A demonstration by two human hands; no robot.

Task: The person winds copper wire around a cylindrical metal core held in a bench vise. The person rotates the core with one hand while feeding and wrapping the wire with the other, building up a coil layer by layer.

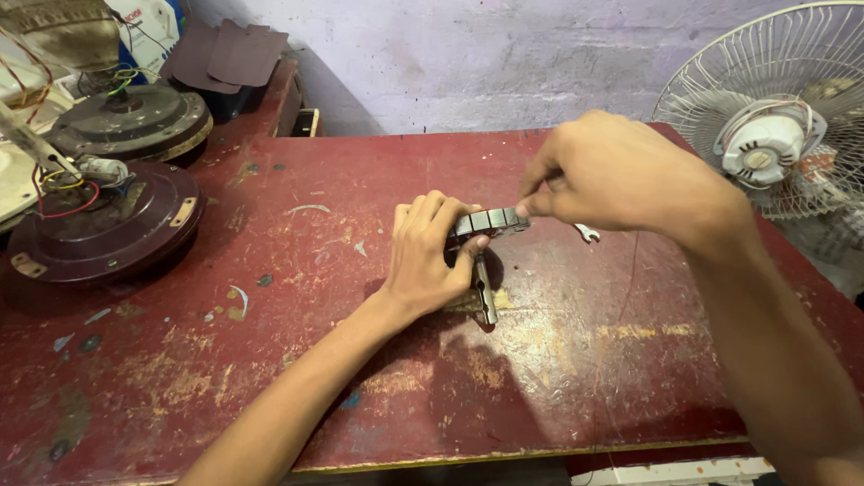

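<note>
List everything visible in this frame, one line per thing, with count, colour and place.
Worn red-painted wooden table: one, red, fills the frame.
Grey segmented metal ring: one, grey, table centre, held upright by both hands.
Small silver metal tool end: one, silver, under the right hand.
Dark brown round ceiling-fan motor housings: two, brown, far left, with loose wires.
White wire-guard table fan: one, white, far right.
Dark flat sheets: several, brown, back left.
Lilac plaster wall: one, behind.
Left hand: grips the ring.
Right hand: fingers pinch the ring's top.
</note>
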